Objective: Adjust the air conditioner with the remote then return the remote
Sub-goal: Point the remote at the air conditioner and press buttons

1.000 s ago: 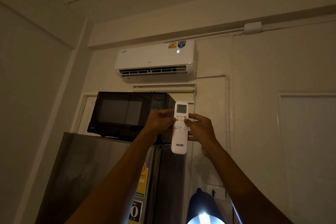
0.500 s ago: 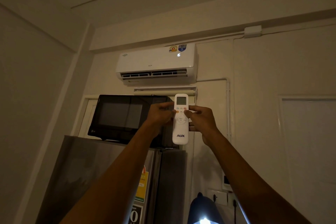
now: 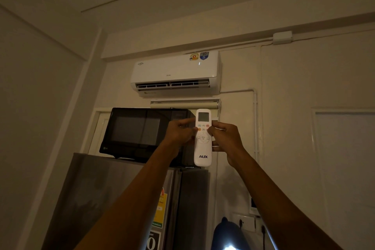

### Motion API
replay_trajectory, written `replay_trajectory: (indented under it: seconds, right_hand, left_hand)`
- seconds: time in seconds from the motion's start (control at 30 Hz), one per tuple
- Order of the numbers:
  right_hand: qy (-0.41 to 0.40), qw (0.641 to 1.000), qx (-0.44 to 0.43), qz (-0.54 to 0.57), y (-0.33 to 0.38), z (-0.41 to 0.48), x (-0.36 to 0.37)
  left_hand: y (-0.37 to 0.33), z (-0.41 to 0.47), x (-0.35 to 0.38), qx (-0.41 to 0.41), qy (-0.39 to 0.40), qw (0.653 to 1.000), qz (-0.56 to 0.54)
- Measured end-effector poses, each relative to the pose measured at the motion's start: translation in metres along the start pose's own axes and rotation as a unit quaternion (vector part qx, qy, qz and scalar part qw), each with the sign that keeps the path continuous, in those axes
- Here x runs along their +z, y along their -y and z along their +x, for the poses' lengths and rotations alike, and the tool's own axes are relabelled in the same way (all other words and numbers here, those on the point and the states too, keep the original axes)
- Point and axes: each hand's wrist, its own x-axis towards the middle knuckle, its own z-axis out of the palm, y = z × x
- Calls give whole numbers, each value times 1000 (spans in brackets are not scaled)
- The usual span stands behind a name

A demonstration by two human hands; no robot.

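Both hands up on the white remote [image 3: 203,138] — left hand [image 3: 179,133] and right hand [image 3: 226,140] grip its sides, thumbs on the buttons, remote upright. Behind: black microwave [image 3: 140,130] on the fridge [image 3: 113,199]. Air conditioner [image 3: 175,73] wall-mounted above — louvre open.

The microwave [image 3: 142,132] on the fridge [image 3: 113,199] blocks me low on the left; bare wall right stays open.
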Motion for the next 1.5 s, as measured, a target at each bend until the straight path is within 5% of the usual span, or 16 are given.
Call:
replay_trajectory:
  seconds: [0.2,1.5]
  right_hand:
    - [-43,999,14,-18,-6,-5,3]
    - [-14,999,18,-23,-10,-9,3]
  left_hand:
    - [5,-4,1,-30,18,999,2]
    - [7,-9,3,-28,18,999,-12]
